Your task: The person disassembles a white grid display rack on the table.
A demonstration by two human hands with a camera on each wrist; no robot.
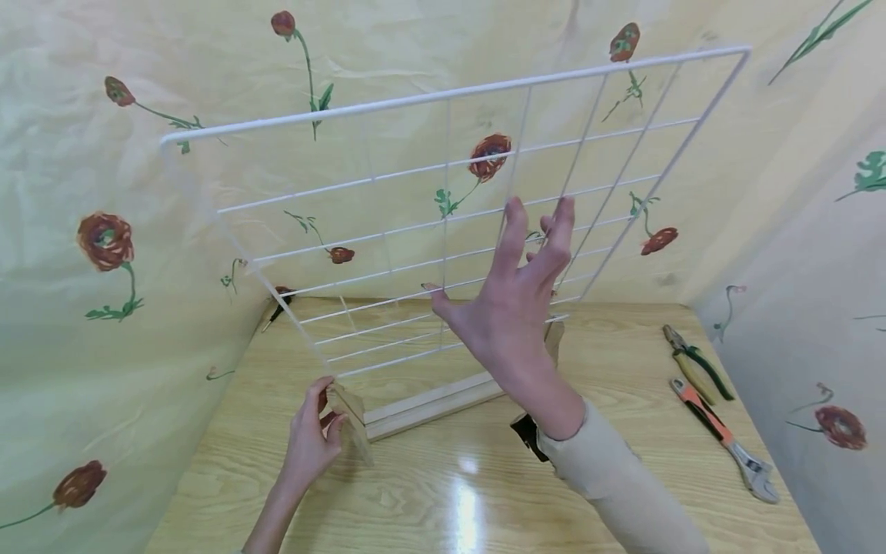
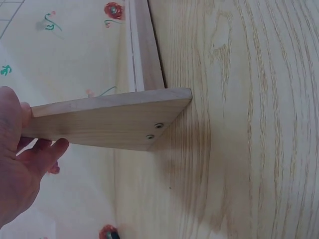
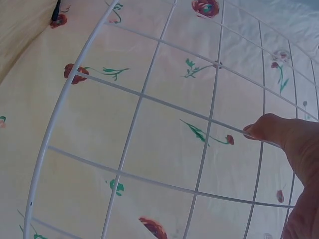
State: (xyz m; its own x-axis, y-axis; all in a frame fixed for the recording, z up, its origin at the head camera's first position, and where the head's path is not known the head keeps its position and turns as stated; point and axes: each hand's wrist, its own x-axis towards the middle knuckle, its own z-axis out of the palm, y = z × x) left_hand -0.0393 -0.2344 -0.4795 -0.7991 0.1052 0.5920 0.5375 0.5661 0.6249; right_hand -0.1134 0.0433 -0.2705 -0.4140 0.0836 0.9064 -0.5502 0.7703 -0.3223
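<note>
Flower-printed cloth (image 1: 166, 308) is hanging around a wood-grain surface (image 1: 609, 431), where pliers (image 1: 678, 343) and a wrench (image 1: 724, 435) are lying to the right, seemingly kept out of the way. The left hand (image 1: 311, 435) is pinching the end panel (image 2: 99, 122) of a wooden frame (image 1: 436, 404), probably steadying it, while the right hand (image 1: 508, 319), fingers spread wide, is resting against a white wire grid (image 1: 445, 221) tilting above that frame, apparently propping it.

Grid (image 1: 445, 165) partly behind right grip (image 1: 515, 315)
</note>
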